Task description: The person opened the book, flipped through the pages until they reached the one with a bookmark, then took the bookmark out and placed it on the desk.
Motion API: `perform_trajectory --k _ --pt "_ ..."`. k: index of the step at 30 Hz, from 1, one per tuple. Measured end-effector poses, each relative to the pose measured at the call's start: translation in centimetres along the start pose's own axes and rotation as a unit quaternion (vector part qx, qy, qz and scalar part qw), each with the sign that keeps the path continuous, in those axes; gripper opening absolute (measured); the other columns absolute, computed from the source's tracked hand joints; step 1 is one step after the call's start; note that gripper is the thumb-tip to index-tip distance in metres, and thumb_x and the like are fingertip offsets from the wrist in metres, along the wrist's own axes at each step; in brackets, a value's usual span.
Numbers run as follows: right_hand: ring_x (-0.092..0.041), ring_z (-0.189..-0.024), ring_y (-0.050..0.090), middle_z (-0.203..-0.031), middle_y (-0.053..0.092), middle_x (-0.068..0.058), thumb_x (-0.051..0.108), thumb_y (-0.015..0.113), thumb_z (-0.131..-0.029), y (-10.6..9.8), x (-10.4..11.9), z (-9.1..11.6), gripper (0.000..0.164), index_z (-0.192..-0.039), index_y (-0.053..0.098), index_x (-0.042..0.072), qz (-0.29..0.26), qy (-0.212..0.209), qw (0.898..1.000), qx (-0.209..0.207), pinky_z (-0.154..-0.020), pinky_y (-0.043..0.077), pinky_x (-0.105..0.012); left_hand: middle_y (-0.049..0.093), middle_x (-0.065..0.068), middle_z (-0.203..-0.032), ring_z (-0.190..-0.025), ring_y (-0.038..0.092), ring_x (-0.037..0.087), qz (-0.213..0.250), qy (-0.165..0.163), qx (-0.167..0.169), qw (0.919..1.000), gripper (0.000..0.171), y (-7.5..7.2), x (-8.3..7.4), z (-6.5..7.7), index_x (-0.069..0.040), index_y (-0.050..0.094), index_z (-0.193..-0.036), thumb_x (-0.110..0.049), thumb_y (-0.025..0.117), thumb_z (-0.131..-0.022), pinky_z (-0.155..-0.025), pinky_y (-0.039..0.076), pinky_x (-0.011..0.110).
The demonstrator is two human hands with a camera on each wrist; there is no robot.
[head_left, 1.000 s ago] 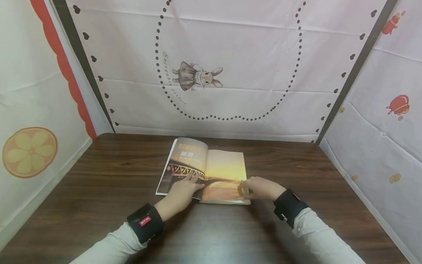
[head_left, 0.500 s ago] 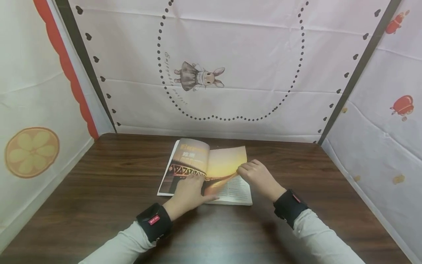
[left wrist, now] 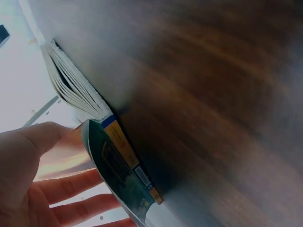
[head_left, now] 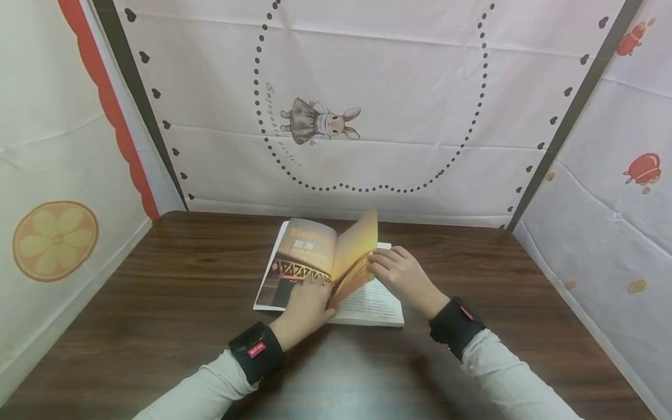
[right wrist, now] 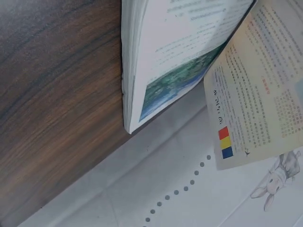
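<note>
A book (head_left: 367, 306) lies spread on the dark wooden table, a bridge photo on its left page (head_left: 304, 239). Across the lower part of that page rests my left hand (head_left: 304, 306); the left wrist view shows its thumb and fingers (left wrist: 75, 187) extended by the book's spine (left wrist: 124, 149). My right hand (head_left: 401, 277) pinches the outer edge of a yellow-orange page (head_left: 362, 239), which stands raised and tilted toward the left. Printed text and a picture show beneath it. The right wrist view shows the raised page's text side (right wrist: 258, 94), with the right hand out of sight.
Dark wood grain covers the table (head_left: 173, 280). Behind it hangs a pale cloth (head_left: 409, 105) printed with a rabbit and dotted lines. More printed cloth (head_left: 604, 221) stands at the right, and another (head_left: 115, 186) at the left. Both wrists wear black bands (head_left: 257, 350).
My right hand has lifted the page from the book's right side and swung it up toward the left, uncovering text beneath. My left hand has shifted slightly right with the view.
</note>
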State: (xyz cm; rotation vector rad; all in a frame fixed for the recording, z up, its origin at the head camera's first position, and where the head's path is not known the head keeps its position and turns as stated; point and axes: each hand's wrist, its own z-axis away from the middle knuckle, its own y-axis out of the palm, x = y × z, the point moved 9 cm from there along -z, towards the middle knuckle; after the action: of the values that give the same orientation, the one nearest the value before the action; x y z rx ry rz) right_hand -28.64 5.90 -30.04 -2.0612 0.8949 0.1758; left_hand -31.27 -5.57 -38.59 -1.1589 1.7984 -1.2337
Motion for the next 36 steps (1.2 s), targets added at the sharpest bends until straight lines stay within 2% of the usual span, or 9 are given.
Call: perform_trajectory --k 5,8,13,16,20,25,30,33,36 --pt "-0.018 -0.094 0.068 -0.101 0.072 -0.006 0.012 0.079 -0.074 1.0 -1.0 0.5 0.033 -0.103 0.066 0.006 -0.032 0.055 0.997 0.039 -0.08 0.053 -0.031 0.062 0.007 -0.069 -0.064 0.058 0.022 0.079 -0.019 -0.016 0.9966 0.018 -0.8 0.8 -0.2 -0.006 0.061 -0.073 -0.02 0.071 -0.077 -0.051 0.046 0.031" --pt "-0.022 -0.102 0.066 -0.112 0.068 -0.01 0.02 0.074 -0.081 2.6 -2.0 1.6 0.045 -0.119 0.058 0.003 -0.079 0.116 0.982 0.125 -0.086 0.052 -0.036 0.053 0.004 -0.057 -0.049 0.048 0.015 0.187 -0.062 0.01 0.9802 0.024 -0.9 2.3 -0.6 -0.005 0.055 -0.066 -0.015 0.059 -0.087 -0.043 0.036 0.025" --pt "-0.033 -0.123 0.052 -0.133 0.055 -0.018 0.039 0.068 -0.084 6.5 -2.6 5.6 0.065 -0.133 0.049 0.001 -0.156 0.205 0.903 0.344 -0.099 0.043 -0.05 0.055 0.009 -0.059 -0.045 0.046 0.014 0.292 -0.136 -0.016 0.9465 0.031 -1.9 5.6 -1.0 0.009 0.055 -0.116 -0.008 0.055 -0.09 -0.041 0.034 0.021" --pt "-0.034 -0.129 0.047 -0.139 0.05 -0.019 0.044 0.069 -0.081 8.0 -2.3 7.9 0.075 -0.136 0.046 0.001 -0.195 0.223 0.86 0.416 -0.103 0.039 -0.05 0.063 0.02 -0.078 -0.047 0.049 0.016 0.284 -0.144 -0.062 0.9458 0.069 -2.9 6.7 -0.8 0.002 0.026 -0.145 0.002 0.058 -0.084 -0.042 0.037 0.022" --pt "-0.034 -0.13 0.046 -0.141 0.047 -0.019 0.045 0.071 -0.079 8.7 -2.1 9.5 0.079 -0.138 0.044 0.0 -0.237 0.244 0.83 0.442 -0.105 0.038 -0.049 0.063 0.023 -0.086 -0.05 0.048 0.016 0.248 -0.124 -0.077 0.9577 0.079 -3.3 6.9 -0.5 -0.004 0.02 -0.148 0.012 0.054 -0.079 -0.044 0.037 0.024" --pt "-0.034 -0.13 0.046 -0.142 0.046 -0.02 0.044 0.072 -0.078 8.8 -2.0 9.7 0.077 -0.137 0.046 0.002 -0.241 0.246 0.826 0.446 -0.105 0.038 -0.049 0.054 0.027 -0.112 -0.097 0.055 0.038 0.124 -0.112 -0.047 0.9848 0.08 -2.7 6.7 -0.5 -0.014 0.026 -0.148 0.008 0.058 -0.079 -0.076 0.048 0.047" --pt "-0.033 -0.13 0.047 -0.14 0.048 -0.02 0.041 0.074 -0.076 9.1 -1.9 9.8 0.077 -0.136 0.047 0.002 -0.239 0.253 0.827 0.442 -0.105 0.039 -0.047 0.014 0.021 -0.156 -0.142 0.003 0.048 0.029 -0.023 0.015 0.9992 0.084 -1.6 5.3 -0.7 -0.027 0.031 -0.147 0.006 0.065 -0.078 -0.106 0.011 0.071" --pt "-0.033 -0.129 0.047 -0.139 0.049 -0.02 0.04 0.075 -0.075 9.2 -1.8 9.8 0.077 -0.136 0.047 0.001 -0.24 0.258 0.827 0.439 -0.105 0.039 -0.046 0.02 0.014 -0.156 -0.143 0.01 0.043 0.009 0.09 0.082 0.9925 0.073 -0.4 3.4 -0.3 -0.027 0.044 -0.141 0.01 0.059 -0.08 -0.109 0.015 0.066" --pt "-0.033 -0.128 0.048 -0.138 0.049 -0.021 0.039 0.075 -0.075 9.4 -1.6 9.7 0.079 -0.136 0.046 -0.001 -0.243 0.257 0.829 0.434 -0.104 0.039 -0.046 0.032 0.011 -0.153 -0.141 0.024 0.041 0.049 0.128 0.163 0.9771 0.056 0.7 2.7 0.5 -0.022 0.047 -0.139 0.002 0.054 -0.089 -0.108 0.029 0.059"
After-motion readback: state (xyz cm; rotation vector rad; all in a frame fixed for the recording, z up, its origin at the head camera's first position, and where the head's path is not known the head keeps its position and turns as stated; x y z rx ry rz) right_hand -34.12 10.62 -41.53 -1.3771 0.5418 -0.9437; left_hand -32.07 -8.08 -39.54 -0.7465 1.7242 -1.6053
